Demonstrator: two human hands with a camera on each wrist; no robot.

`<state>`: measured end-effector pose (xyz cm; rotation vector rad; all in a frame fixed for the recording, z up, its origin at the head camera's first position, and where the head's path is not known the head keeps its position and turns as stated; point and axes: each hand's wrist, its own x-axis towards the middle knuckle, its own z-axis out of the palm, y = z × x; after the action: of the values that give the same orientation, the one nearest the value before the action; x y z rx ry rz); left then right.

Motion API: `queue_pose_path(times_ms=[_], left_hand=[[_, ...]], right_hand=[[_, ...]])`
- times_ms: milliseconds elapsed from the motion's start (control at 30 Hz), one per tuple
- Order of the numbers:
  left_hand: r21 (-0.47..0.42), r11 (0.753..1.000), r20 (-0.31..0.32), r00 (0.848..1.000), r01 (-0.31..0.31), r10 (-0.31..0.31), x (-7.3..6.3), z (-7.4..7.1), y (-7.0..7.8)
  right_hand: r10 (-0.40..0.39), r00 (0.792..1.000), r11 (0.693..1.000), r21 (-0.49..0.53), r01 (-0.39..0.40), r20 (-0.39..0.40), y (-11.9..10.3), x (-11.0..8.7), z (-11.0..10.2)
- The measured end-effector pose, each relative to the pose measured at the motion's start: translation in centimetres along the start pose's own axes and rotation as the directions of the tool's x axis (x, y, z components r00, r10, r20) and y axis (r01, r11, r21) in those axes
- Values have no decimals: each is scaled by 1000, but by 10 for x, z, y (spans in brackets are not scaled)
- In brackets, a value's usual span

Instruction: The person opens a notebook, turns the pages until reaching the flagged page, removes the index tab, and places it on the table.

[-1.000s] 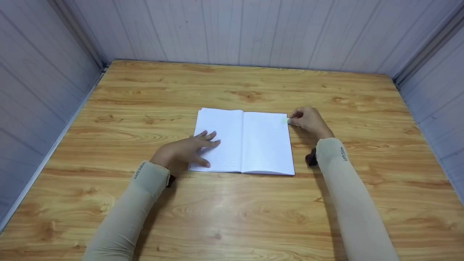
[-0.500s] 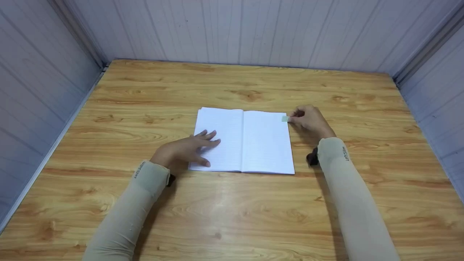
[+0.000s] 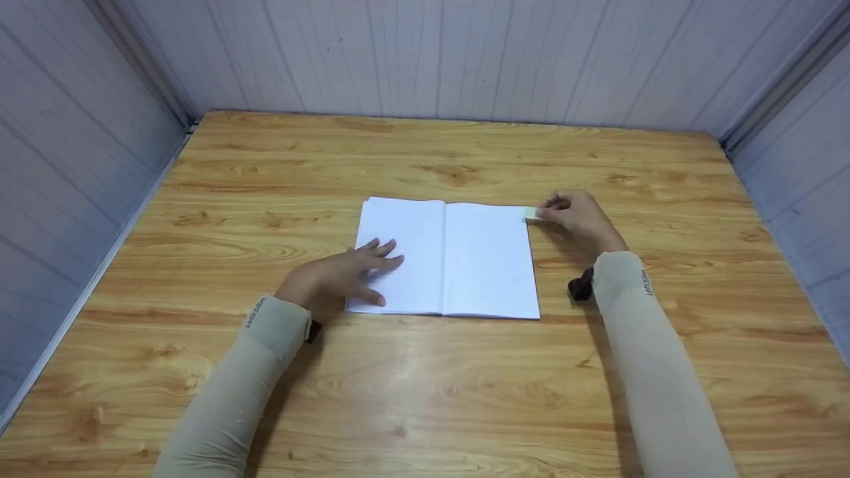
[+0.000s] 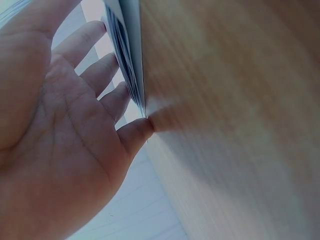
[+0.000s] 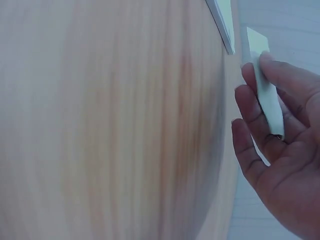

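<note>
An open notebook [image 3: 488,265] with white lined pages lies on the wooden table. My left hand [image 3: 339,273] rests on its left page, fingers spread. In the left wrist view, the fingertips of that hand [image 4: 75,125] are right at the notebook's page edges [image 4: 131,60]. At the far right corner of the right page, my right hand [image 3: 579,214] pinches a narrow pale green paper strip [image 3: 530,213]. The right wrist view shows the strip [image 5: 270,102] between thumb and fingers, its free end pointing out past the thumb, apart from the notebook corner [image 5: 227,30].
Wood-grained tabletop [image 3: 398,392] surrounds the notebook on every side. Pale panelled walls stand at the back [image 3: 412,60], the left [image 3: 66,166] and the right [image 3: 803,179]. A small dark device [image 3: 581,285] sits at the right wrist.
My right hand has moved slightly right and away from me with the strip, which now overlaps the page corner less. The left hand has stayed on the left page.
</note>
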<state>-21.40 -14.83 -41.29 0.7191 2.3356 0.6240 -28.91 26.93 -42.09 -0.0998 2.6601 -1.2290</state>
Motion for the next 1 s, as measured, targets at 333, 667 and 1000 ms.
queue_pose_path(times_ms=[333,667,1000], left_hand=[[20,1000,-1,1000,-20,20,-1,0,0],[27,1000,-7,1000,-8,8,0,0,1],[-33,999,-6,1000,2,-2,-2,0,1]], right_hand=[[36,999,998,53,-36,-8,7,-3,-8],[105,994,992,74,-103,-17,14,-7,-18],[116,993,993,13,-116,-21,23,-3,-21]])
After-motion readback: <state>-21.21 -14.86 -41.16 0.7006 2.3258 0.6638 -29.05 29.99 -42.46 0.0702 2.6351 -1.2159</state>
